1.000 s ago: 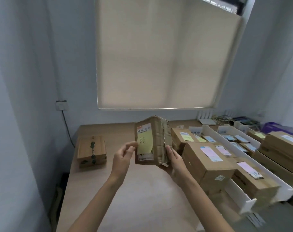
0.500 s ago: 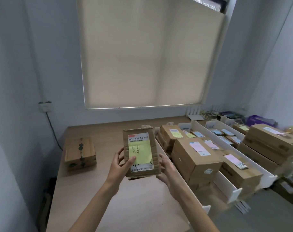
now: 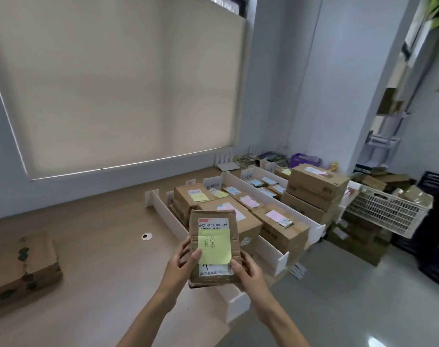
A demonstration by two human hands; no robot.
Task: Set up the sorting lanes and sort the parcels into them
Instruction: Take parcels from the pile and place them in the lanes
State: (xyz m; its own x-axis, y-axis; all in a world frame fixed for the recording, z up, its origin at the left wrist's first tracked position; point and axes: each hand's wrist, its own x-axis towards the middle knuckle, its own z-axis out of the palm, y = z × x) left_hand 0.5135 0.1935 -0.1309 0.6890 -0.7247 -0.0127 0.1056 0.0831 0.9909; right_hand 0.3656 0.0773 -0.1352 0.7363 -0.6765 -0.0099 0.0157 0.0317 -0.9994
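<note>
1. Two hands on one parcel here. The left hand (image 3: 182, 262) has its thumb on the front by the note's lower-left corner, with the fingers wrapped behind. The right hand (image 3: 248, 271) grips the lower-right corner the same way. Both are curled round it.
2. That small cardboard parcel (image 3: 193, 226) is held up facing the camera, in the air over the near end of the leftmost white divider (image 3: 168, 216). It's not touching the table (image 3: 100, 246).
3. The front has a shipping label (image 3: 213, 224) with a yellow sticky note (image 3: 214, 246) stuck over it. There's handwriting on the note, but I can't read it.
4. The lanes look set up. White dividers run near-to-far on the right side, with a sign card (image 3: 212, 185) at the far end. Boxes with yellow, pink and blue notes sit between them. I honestly can't tell which colour belongs to which lane.
5. One more box (image 3: 20, 266) sits alone at the near left of the table, well apart from the lanes.
6. My guess is this is the read-the-tag step of sorting. The next move needs matching the note to a lane sign, then setting the parcel down there. The lanes are pretty full, so it might have to go on top of another box.
</note>
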